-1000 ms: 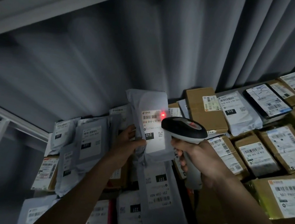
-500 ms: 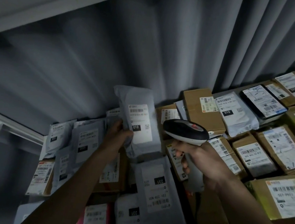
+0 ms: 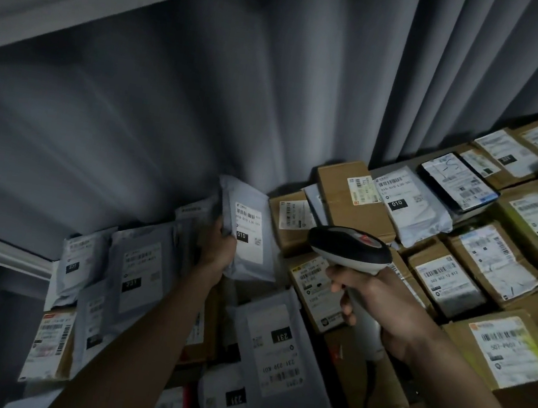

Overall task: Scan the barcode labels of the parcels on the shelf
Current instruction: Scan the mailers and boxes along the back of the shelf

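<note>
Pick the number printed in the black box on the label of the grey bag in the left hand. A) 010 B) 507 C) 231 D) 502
A: the label on the grey bag gripped by the left hand shows 010 in its black box, while the right hand holds the scanner beside it.

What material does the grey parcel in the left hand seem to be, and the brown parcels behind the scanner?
The grey parcel looks like a soft plastic mailer bag: matte, wrinkled, with slack edges. The brown parcels look like cardboard boxes: flat faces, straight edges, and what seems to be a tape seam. The dim light leaves the finish uncertain.
</note>
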